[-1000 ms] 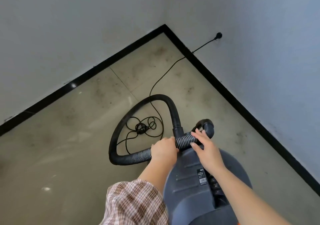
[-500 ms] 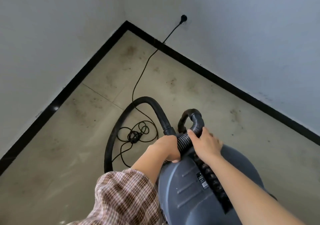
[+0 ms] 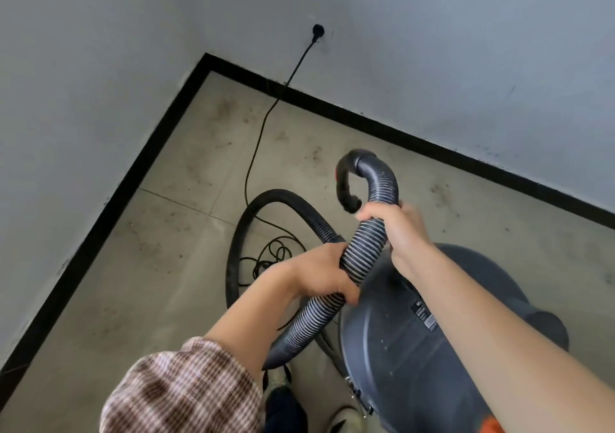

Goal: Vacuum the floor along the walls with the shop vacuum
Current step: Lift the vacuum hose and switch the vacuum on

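Note:
The grey shop vacuum (image 3: 416, 342) stands on the floor at the lower right. Its black ribbed hose (image 3: 364, 249) rises over the vacuum's top and curls into a hook at its upper end (image 3: 366, 163). My left hand (image 3: 324, 273) grips the hose low down, fingers wrapped round it. My right hand (image 3: 396, 226) grips the hose higher up, just below the curl. The rest of the hose (image 3: 266, 206) loops on the floor to the left.
The black power cord (image 3: 256, 153) runs from a plug (image 3: 317, 29) in the far wall to a tangle (image 3: 273, 256) on the floor. A black baseboard (image 3: 133, 173) lines both walls at the corner. The dusty tiled floor (image 3: 166, 266) spreads left. My shoes (image 3: 283, 396) show below.
Both hands have lifted the hose off the vacuum's top and raised it, so it now slants upward. The view has swung right, shifting the corner to the left.

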